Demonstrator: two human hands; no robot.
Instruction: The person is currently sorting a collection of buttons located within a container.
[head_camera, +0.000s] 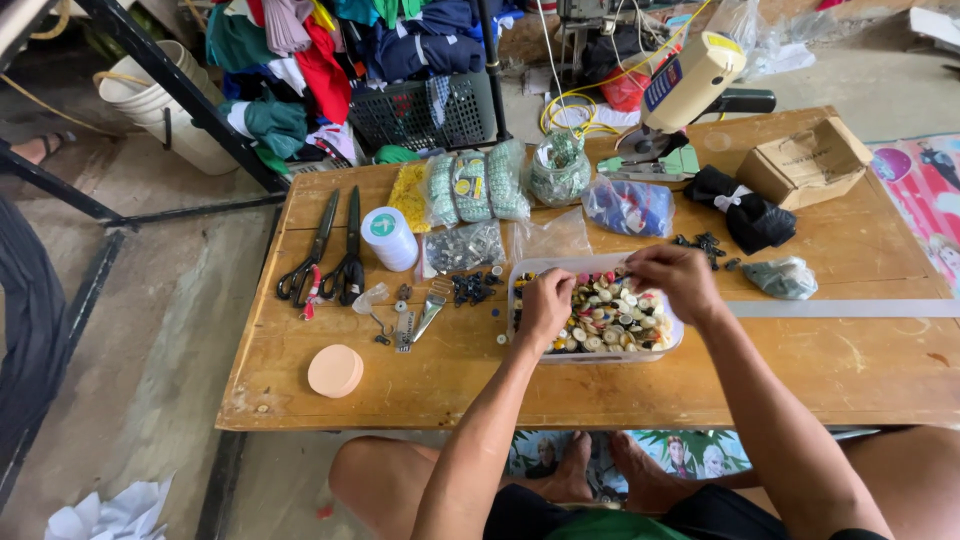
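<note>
A clear plastic tub (522, 268) full of mixed buttons (612, 318) sits on a low wooden table (820, 370). My left hand (545, 304) rests inside the tub's left end, fingers curled down into the buttons. My right hand (676, 277) hovers over the tub's far right side with fingertips pinched together; whatever it pinches is too small to make out. Small dark buttons (472, 287) lie loose on the wood just left of the tub.
Two pairs of scissors (330, 252), a white thread spool (388, 237), a round pink disc (335, 370), bags of fasteners (472, 186), a blue bag (628, 205), black fabric (750, 215), a cardboard box (805, 160) and a cutting machine (685, 85) share the table. Clothes pile behind.
</note>
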